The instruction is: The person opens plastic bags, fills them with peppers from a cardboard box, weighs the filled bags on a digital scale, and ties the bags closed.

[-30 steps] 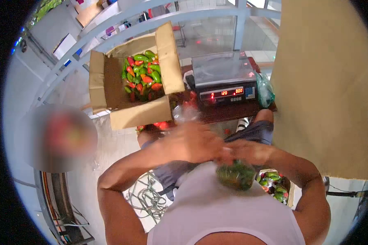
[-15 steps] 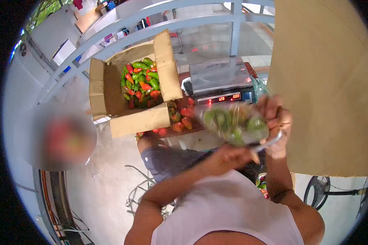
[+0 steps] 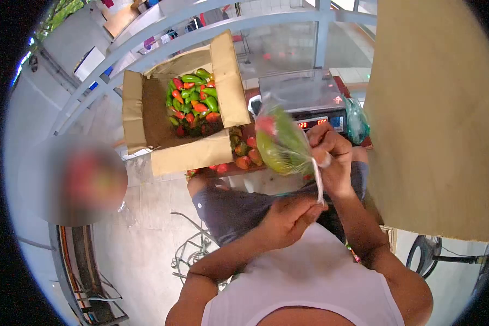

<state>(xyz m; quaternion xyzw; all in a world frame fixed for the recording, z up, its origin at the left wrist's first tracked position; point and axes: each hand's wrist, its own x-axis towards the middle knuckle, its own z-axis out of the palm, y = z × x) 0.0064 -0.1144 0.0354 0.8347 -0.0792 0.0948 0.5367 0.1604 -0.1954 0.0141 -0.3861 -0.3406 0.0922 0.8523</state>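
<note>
Just left of the right hand [image 3: 334, 158] tilts a pepper-filled bag [image 3: 279, 144].

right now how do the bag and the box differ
The bag is clear plastic, while the box is brown cardboard. The bag's neck is gathered between the left hand and right hand, while the box gapes open, flaps spread. The bag looks much smaller than the box. Both hold green and red produce: plainly peppers in the box, blurrier in the bag.

Peppers [image 3: 196, 101] inside box [image 3: 190, 155], scale [image 3: 300, 91] right of box, bag [image 3: 280, 145] before scale
</note>
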